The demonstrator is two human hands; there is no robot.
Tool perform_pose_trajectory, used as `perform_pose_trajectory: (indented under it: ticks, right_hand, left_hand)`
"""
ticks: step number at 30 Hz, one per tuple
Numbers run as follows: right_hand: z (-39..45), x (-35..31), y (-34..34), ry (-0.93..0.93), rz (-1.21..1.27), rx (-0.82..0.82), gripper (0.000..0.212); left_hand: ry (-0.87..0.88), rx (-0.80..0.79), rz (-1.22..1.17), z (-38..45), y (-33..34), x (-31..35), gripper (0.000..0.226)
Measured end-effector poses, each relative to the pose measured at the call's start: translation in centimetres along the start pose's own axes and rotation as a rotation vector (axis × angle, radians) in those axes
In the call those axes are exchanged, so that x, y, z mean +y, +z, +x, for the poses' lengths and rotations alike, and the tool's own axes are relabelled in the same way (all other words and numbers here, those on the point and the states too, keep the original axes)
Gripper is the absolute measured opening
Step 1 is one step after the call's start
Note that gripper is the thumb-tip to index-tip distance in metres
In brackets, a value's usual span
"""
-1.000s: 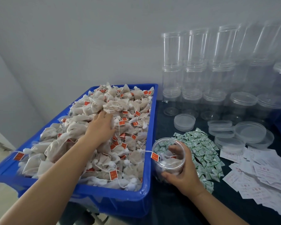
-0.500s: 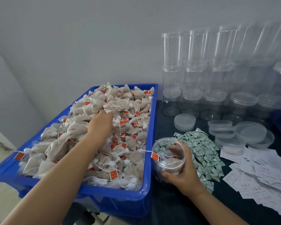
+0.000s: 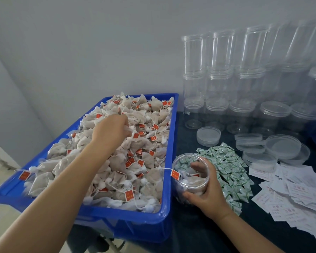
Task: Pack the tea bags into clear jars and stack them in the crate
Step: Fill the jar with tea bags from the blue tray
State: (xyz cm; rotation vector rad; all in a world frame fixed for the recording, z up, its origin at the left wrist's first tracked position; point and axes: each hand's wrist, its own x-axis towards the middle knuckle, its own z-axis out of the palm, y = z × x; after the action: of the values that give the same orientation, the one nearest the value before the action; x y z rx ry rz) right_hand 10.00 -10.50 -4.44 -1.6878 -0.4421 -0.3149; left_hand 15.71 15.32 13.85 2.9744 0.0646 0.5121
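Seen from above, a person's two bare arms reach over a blue plastic crate point(image 3: 169, 154) heaped with pale tea bags point(image 3: 150, 159), each on a string with a small red tag. This crate serves as the landmark.

The left hand point(image 3: 110, 131) sits on the heap near the crate's middle, fingers curled down into the bags; its grip looks closed on one or more of them, though the fingertips are hidden. Just off the crate's right wall, the right hand point(image 3: 207, 193) wraps its grip around a clear jar point(image 3: 190, 177), tilted with its open mouth toward the crate. A few tea bags already lie inside, and one red tag hangs over the rim.

The step in hand appears to be filling this jar. The next move likely calls for lifting the gathered bags clear of tangled strings and carrying them over the crate wall into the mouth.

Right of the crate, on the dark counter point(image 3: 186, 232), lie small green sachets point(image 3: 226, 167), loose clear lids point(image 3: 283, 147) and white paper slips point(image 3: 295, 196). Behind these stand stacked empty jars point(image 3: 219, 73) against the wall.
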Motion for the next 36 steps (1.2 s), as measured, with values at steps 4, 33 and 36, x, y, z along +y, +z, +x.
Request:
perform_pose_trajectory:
  ticks: [4,33,36]
  right_hand:
    - [-0.1,-0.2,0.0,0.019,0.014,-0.005,0.091]
    - [-0.2,-0.3,0.1,0.008,0.074,0.036,0.087]
    - [-0.2,-0.3,0.1,0.007,0.05,0.028,0.089]
  left_hand:
    - [0.134,0.018,-0.153,-1.3,-1.2,1.8,0.023]
    - [0.613,-0.252,-0.202,-6.8,-0.8,9.0,0.016]
    - [0.656,-0.243,-0.132,-6.8,-1.0,9.2,0.015]
